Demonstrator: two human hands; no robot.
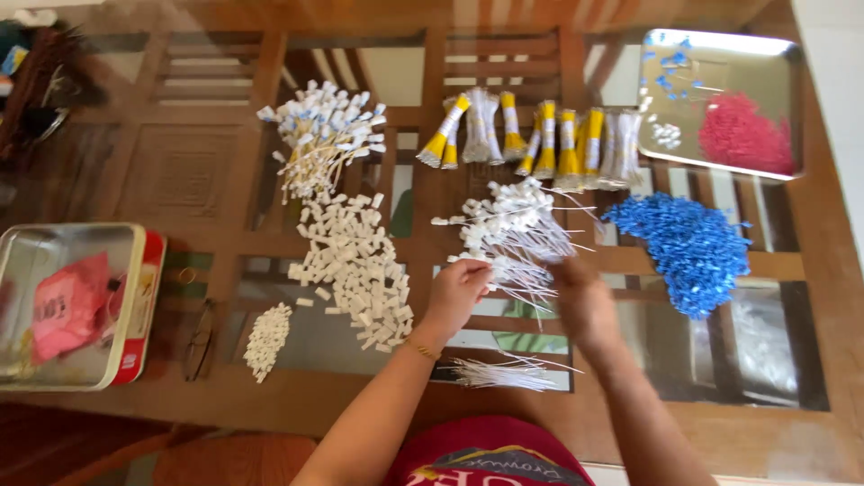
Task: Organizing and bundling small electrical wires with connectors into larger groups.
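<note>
Head view: white strings (517, 238) pinched by left hand (457, 290); right hand (583, 301) blurred, grip can't tell. Tangling risked w/ blue pile (682, 247) near table's right edge.

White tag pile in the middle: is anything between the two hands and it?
Nothing visible. The left hand is already at the near edge of the tag pile, fingers among the strings. The right hand is blurred, right beside the pile. The blue pile lies off to the right, apart.
</note>
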